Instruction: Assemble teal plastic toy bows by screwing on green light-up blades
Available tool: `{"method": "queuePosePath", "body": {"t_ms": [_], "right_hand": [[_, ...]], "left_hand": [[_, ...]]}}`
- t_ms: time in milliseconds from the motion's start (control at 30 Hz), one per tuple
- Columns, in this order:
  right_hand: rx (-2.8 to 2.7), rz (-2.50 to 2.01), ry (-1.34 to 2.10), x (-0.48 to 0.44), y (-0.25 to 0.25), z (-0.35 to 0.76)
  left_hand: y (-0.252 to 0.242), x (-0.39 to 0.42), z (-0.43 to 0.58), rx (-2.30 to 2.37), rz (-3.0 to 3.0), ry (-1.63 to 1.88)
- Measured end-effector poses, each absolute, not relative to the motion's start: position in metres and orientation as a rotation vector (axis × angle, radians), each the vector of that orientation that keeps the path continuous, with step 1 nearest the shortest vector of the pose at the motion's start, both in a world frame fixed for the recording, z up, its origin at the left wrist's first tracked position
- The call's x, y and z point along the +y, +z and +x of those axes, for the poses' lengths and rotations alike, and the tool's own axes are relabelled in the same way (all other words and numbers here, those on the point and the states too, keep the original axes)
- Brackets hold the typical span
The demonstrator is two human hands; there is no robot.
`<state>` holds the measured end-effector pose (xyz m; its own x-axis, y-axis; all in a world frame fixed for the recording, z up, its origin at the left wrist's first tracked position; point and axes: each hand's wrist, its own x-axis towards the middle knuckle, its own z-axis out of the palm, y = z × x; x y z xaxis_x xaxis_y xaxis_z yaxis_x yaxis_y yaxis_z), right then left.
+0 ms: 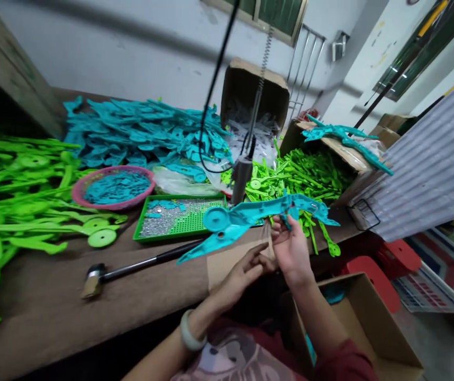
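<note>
My right hand point(293, 246) is closed on a long teal plastic part point(246, 211), gripping it below its right half. The part has a round disc and a pointed blade at its left end, raised a little above the table edge. My left hand point(246, 272), with a pale bangle on the wrist, is beside the right palm. Its fingers are curled together, and whatever they may hold is hidden. Left of the hands lies a hammer point(132, 270) with a black grip. Behind the part, a green tray point(143, 236) contains small metal pieces and a few teal bits.
Teal parts point(139, 132) are heaped at the back, green parts point(24, 201) at left. A pink basket point(147, 188) contains small teal pieces. A hanging power screwdriver point(242, 177) stands behind the teal part. An open carton point(389, 338) is low at right, near red stools point(373, 280).
</note>
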<state>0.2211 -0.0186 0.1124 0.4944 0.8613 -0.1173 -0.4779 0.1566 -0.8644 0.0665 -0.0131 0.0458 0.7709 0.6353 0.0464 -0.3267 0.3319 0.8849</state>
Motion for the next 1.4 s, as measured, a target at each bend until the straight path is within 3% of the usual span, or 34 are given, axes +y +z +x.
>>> {"method": "queuePosePath", "body": {"t_ms": [167,433,667,867,1000,1100,1400], "right_hand": [[-0.228,-0.962,1.086,-0.008,0.107,0.200],[-0.049,-1.151,1.229,-0.024,0.054,0.180],[-0.061,-1.337,1.483,-0.043,0.036,0.169],[-0.656,-1.610,0.861,-0.076,0.033,0.173],[-1.414,-1.415,0.546,-0.062,0.046,0.160],[-1.831,-1.156,0.565,-0.037,0.063,0.148],[-1.867,-1.215,0.929,-0.024,0.079,0.160]], "left_hand": [[0.065,-0.022,0.021,0.520,1.118,0.648],[0.081,-0.025,-0.116,0.714,0.919,0.297],[0.112,0.012,-0.090,0.770,-0.108,1.085],[0.108,0.036,-0.050,0.637,-0.458,1.085],[0.107,0.043,-0.023,0.672,-0.477,1.042],[0.107,0.042,-0.007,0.685,-0.459,1.019],[0.101,0.022,-0.002,0.826,-0.213,1.027]]}}
